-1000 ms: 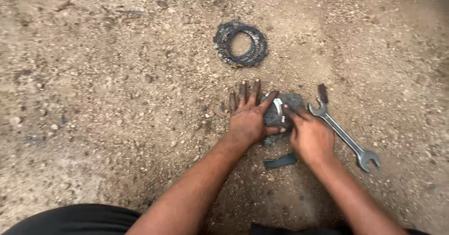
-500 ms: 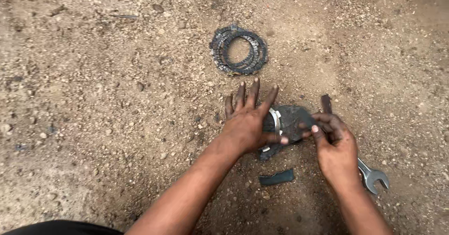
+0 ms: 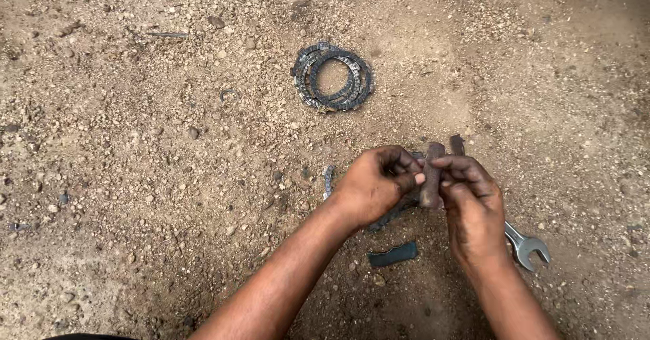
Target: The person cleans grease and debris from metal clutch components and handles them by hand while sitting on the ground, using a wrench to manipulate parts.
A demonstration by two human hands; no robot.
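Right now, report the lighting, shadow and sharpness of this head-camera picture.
Head view: soft, even daylight, no glare; the gravel ground and ring stack are sharp; only faint shadow under the left hand and right hand; the dark piece they grip shows little detail; corners darken slightly.

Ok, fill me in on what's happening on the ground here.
A person crouches over gravelly dirt, working with bare, grimy hands. The left hand and right hand meet on a small dark brownish piece, both pinching it just above the ground. A spanner lies partly under the right wrist, one open end showing. A short dark strip lies in the dirt below the hands, and a stack of toothed rings sits apart, farther away.
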